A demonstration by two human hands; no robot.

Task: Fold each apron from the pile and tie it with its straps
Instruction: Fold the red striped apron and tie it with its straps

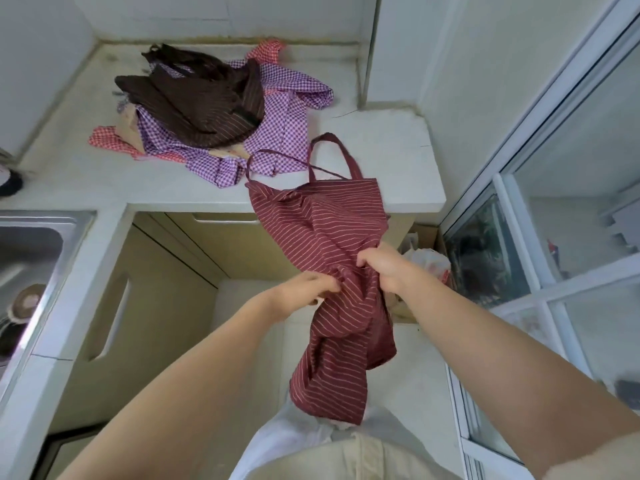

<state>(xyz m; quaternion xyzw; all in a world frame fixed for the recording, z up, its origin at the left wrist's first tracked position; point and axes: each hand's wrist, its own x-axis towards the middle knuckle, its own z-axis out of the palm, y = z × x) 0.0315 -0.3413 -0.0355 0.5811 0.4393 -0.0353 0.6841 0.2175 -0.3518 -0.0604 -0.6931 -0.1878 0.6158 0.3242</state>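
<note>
While the left hand (311, 289) and right hand (384, 268) both pinch bunched cloth of the maroon striped apron (322, 230), its bib (346, 194) lies on the counter (398, 140) edge at one o'clock, the rest hanging toward six; the pile (214, 112) sits at eleven; gripped so bunched, the fold may go crooked, or the strap (277, 156), lying across the pile, may drag it.

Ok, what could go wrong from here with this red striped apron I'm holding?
1. The left hand and right hand grip the red striped apron bunched mid-length, with only its bib on the counter edge; a pull may drag it off.
2. Its strap lies against the pile and may snag the purple checked apron.
</note>
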